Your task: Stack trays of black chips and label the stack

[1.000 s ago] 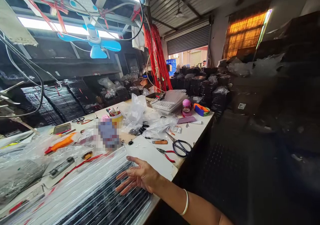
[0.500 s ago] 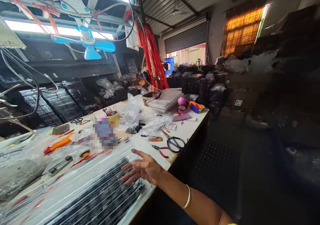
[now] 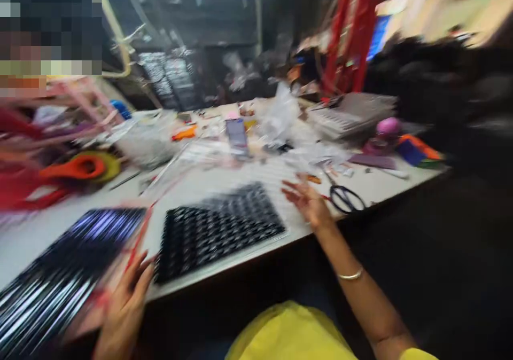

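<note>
A black, bumpy, grid-patterned tray (image 3: 216,232), clear at its edge, lies flat along the table's front. My left hand (image 3: 127,301) is at its left corner, fingers stretched and slightly apart; whether they touch the tray I cannot tell. Off the tray's right end, my right hand (image 3: 308,202), with a bangle at the wrist, is open and holds nothing, fingers spread over the table. A stack of shiny black ribbed strips or trays (image 3: 72,264) lies left of my left hand, with a red ribbon-like strip (image 3: 140,237) between it and the tray. The view is blurred by motion.
Black-handled scissors (image 3: 347,198) lie just right of my right hand. Behind are clear plastic bags (image 3: 280,114), a phone (image 3: 237,135) and stacked clear trays (image 3: 352,114). A red rack with orange and yellow tape rolls (image 3: 92,167) stands left. The table's front edge (image 3: 224,264) runs below the tray.
The view has swung left and down. My left hand has come into view at the tray's left corner. My right hand, over the tray's glossy right end before, is now to its right, still open.
</note>
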Available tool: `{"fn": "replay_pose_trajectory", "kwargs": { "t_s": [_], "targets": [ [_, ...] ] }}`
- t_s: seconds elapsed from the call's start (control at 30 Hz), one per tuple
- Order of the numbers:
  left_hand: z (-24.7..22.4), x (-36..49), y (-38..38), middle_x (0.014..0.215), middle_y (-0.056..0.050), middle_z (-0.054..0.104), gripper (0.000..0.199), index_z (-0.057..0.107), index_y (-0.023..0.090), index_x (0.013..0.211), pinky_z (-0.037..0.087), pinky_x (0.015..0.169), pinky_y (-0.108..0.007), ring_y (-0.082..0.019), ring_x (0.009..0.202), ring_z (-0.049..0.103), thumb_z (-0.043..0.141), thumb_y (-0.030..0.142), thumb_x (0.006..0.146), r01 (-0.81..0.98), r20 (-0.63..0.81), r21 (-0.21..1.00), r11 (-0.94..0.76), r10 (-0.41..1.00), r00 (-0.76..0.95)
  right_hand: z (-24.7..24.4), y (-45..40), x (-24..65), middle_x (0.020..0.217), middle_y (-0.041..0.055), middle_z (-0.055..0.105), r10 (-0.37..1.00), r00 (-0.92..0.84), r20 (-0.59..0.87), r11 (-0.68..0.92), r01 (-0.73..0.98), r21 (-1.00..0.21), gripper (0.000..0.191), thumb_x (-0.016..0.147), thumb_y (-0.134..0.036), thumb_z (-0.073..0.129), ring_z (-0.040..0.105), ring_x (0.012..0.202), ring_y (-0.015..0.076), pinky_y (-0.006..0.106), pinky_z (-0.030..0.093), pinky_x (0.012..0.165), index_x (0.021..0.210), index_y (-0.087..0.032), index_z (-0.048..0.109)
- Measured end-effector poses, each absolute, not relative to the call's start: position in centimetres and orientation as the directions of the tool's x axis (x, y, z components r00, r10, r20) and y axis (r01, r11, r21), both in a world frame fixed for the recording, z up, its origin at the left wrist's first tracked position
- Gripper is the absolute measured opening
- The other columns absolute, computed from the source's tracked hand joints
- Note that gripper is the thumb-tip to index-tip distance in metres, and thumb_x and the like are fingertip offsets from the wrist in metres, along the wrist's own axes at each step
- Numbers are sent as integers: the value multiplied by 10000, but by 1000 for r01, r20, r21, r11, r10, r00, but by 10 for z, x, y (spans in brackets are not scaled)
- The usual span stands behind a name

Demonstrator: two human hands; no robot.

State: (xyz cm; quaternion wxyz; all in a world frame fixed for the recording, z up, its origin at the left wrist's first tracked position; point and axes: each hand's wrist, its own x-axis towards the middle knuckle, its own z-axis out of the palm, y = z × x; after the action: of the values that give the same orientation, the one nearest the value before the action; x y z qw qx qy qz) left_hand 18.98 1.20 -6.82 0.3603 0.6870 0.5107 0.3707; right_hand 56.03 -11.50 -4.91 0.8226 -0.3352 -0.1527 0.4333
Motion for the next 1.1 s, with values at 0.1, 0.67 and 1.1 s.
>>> {"fn": "replay_pose_trajectory", "kwargs": {
  "t_s": [0.1, 0.67, 1.1],
  "targets": [
    [-75, 180, 6, 1171, -85, 633, 579, 529, 211, 1255, 402, 1005, -420, -274, 1152, 540, 588, 530, 775, 384, 44, 919, -90, 991, 127, -57, -106, 579, 968, 72, 705, 746, 653, -129, 408, -602, -687, 246, 809, -94, 486, 690, 813, 128, 196, 538, 651, 1024, -186, 561],
    [-61, 174, 9, 966, -85, 690, 277, 686, 172, 957, 461, 807, -361, -233, 905, 612, 612, 376, 784, 448, 163, 880, -160, 986, 33, -33, -105, 556, 1236, 111, 584, 635, 739, -226, 497, -614, -613, 445, 822, -15, 500, 662, 934, 171, 185, 571, 649, 1155, -278, 635],
    [18, 220, 30, 948, -130, 712, 540, 625, 137, 1147, 535, 621, -275, -212, 785, 668, 697, 480, 736, -144, -36, 983, 111, 897, 440, -1, -78, 567, 1042, 140, 694, 794, 525, 306, 466, -203, -861, 518, 782, -135, 592, 710, 743, 228, 280, 570, 536, 1281, -259, 535]
  ]
}}
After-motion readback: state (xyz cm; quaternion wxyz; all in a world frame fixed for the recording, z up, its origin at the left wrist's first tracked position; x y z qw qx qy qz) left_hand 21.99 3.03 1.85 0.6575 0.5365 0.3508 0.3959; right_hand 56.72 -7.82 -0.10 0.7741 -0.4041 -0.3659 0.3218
